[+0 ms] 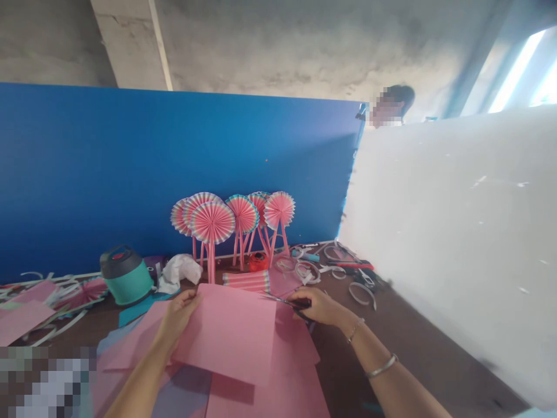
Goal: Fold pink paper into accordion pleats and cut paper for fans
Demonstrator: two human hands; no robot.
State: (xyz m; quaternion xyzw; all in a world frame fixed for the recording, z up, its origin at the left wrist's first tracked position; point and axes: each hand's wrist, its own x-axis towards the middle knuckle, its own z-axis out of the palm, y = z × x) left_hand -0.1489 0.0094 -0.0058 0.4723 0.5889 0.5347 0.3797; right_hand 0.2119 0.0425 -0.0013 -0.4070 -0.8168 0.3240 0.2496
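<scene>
**Scissors at the pink sheet**

The left hand [178, 316] clasps a pink paper sheet [228, 331] mid-worktop [348, 354]; the right hand [315, 306] grips scissors [287, 300] at its corner. Paper fans [232, 217] and a teal canister [126, 278] line the back edge, against a blue partition [130, 174]; a white partition [452, 244] closes the right.

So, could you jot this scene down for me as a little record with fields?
Left hand: grips a pink paper sheet
Right hand: holds scissors, blades at the sheet's edge
Right wrist: two bangles
Behind the hands: pink paper fans on sticks, against a blue partition
Also on the table: teal lidded container, white paper strips
Right side: white partition
Beyond the partitions: a co-worker
</scene>
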